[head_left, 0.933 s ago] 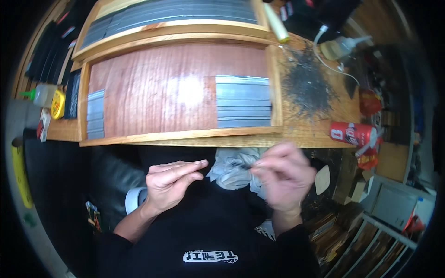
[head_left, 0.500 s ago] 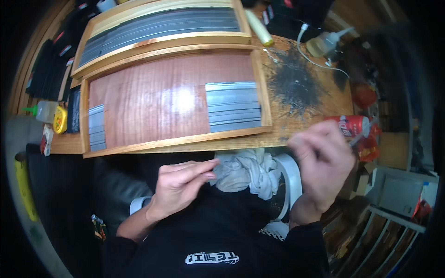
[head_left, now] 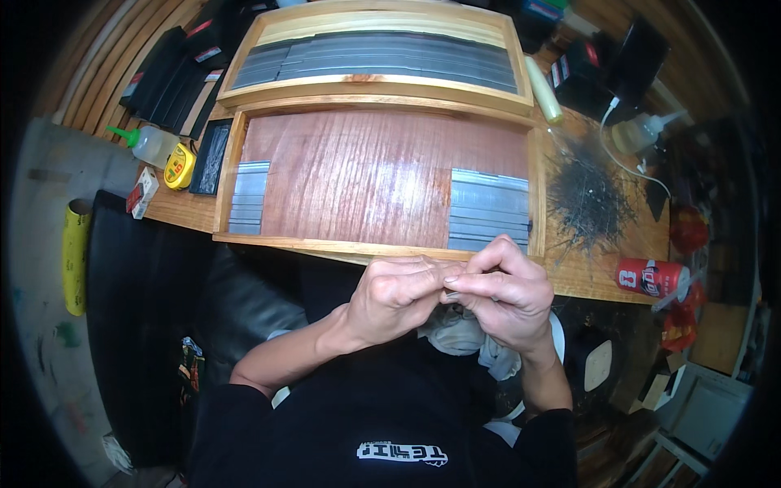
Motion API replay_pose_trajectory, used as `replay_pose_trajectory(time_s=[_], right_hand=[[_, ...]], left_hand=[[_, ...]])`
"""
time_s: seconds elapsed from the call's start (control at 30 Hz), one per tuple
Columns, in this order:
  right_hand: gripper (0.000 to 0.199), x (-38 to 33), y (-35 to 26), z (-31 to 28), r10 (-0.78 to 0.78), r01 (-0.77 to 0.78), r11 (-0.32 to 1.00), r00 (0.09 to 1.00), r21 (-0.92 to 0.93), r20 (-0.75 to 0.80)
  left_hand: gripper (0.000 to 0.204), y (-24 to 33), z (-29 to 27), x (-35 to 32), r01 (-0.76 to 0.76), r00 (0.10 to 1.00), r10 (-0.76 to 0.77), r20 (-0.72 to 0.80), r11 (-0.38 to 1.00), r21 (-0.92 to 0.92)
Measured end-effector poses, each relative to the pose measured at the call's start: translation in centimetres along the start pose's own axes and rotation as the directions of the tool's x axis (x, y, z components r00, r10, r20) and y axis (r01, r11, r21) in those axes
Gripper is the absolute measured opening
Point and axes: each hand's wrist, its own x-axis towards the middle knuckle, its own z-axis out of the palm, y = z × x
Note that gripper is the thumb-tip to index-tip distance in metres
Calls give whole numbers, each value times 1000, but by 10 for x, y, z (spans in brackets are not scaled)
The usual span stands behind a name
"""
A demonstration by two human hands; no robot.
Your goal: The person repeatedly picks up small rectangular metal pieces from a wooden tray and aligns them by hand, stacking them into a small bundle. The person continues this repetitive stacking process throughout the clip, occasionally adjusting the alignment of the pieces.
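Note:
My left hand (head_left: 394,299) and my right hand (head_left: 508,294) meet fingertip to fingertip just in front of the table edge, over my lap. Both pinch a small thin piece (head_left: 447,280) that is too small to make out. Under the hands a grey cloth (head_left: 468,340) lies in my lap. Just beyond them stands a wooden tray (head_left: 374,244) with a reddish bottom. It holds a stack of grey metal strips (head_left: 488,213) at its right end and a smaller stack of grey strips (head_left: 248,199) at its left end.
A second wooden tray (head_left: 374,91) full of grey strips stands behind. To the right lie a pile of thin dark pins (head_left: 590,199), a red can (head_left: 651,276) and a squeeze bottle (head_left: 641,132). At the left are a yellow tape measure (head_left: 179,167) and a green-capped bottle (head_left: 150,145).
My right hand went out to the right toward the table edge by the red can, then came back to meet my left hand. My left hand stayed pinched and rose slightly.

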Motion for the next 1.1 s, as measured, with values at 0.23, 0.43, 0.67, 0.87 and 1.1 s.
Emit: replay_pose_trajectory(time_s=[0.23,0.43,0.67,0.87,1.1], right_hand=[[23,-12,-30,12,192,-195,980,977,-25,-93],[14,-58,-7,56,739,-648,400,646,648,191],[18,-71,33,82,805,-613,265,565,744,178],[16,-60,12,76,627,-584,687,777,433,52],[16,-60,23,80,346,-341,899,938,276,31]], left_hand=[[16,19,-20,-7,329,908,-278,314,936,-122],[16,-1,-27,-45,926,362,-654,665,169,-337],[18,-33,-18,-51,895,365,-726,583,101,-434],[13,-13,-23,-78,769,639,-668,382,573,-284],[11,7,-20,-86,536,830,-537,148,843,50]])
